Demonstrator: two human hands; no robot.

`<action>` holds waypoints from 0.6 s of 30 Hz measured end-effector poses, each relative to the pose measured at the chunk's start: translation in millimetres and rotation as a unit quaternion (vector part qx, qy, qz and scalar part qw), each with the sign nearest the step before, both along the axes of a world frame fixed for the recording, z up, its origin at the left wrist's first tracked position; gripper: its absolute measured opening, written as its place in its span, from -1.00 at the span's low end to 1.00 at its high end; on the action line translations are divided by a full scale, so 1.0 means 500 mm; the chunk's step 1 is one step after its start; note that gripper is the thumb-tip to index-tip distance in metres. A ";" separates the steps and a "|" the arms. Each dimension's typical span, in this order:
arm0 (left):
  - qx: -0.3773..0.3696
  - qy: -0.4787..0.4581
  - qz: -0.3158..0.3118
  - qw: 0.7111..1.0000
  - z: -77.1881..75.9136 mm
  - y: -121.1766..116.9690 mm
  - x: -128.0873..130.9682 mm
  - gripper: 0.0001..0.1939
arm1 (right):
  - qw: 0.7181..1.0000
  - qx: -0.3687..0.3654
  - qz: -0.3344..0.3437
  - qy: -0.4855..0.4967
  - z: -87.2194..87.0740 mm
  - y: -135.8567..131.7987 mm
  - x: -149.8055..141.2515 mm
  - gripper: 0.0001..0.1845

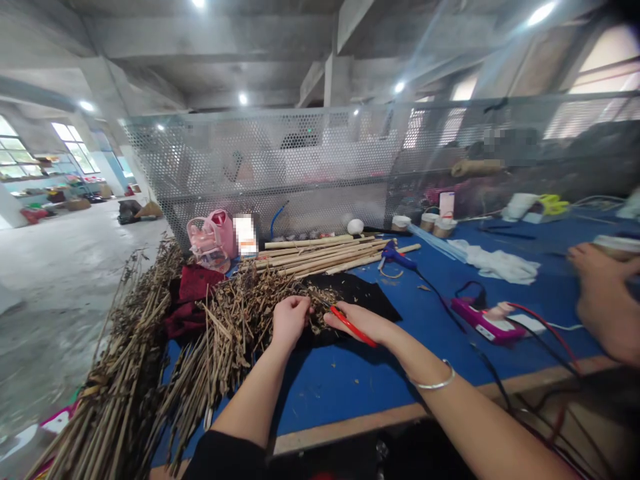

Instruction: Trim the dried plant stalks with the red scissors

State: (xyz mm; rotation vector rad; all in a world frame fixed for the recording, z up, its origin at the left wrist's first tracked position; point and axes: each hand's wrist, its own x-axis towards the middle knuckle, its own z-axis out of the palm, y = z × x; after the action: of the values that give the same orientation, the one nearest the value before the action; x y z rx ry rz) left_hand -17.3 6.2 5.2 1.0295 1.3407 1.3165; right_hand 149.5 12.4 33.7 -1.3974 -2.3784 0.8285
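My left hand (290,323) is closed, thumb and fingers pinched on the dried plant stems (320,313) at the middle of the table. Facing it, my right hand (357,321) is wrapped round red-handled scissors (353,327), their tip pointing at those stems. The blades are small and partly hidden among the dry leaves. Underneath lies a black cloth (373,297) with plant crumbs on it. A large heap of dried, leafy stalks (225,333) lies left of my left hand.
Pale sticks (320,257) and a blue glue gun (400,257) lie behind my hands. A pink power strip (483,323) with cables sits to the right. Another person's hand (607,293) is at the far right. A perforated metal screen (280,167) borders the blue table (320,393).
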 end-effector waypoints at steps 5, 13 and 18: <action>-0.008 0.067 -0.010 0.998 -0.016 0.008 -0.008 -0.76 | 0.999 0.019 -0.009 -0.040 -0.019 0.011 -0.006 -0.42; -0.007 0.131 -0.015 0.991 -0.041 0.020 -0.023 -0.73 | 0.997 0.024 -0.031 -0.062 -0.051 0.023 -0.009 -0.39; -0.006 0.143 -0.019 0.989 -0.052 0.026 -0.026 -0.75 | 0.998 0.008 -0.038 -0.051 -0.041 0.016 -0.011 -0.39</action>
State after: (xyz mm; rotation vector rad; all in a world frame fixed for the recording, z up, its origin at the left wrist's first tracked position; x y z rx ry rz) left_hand -30.1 19.3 -20.9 1.2658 1.5314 1.1616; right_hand 143.8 20.3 13.2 -1.5470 -2.3839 0.7350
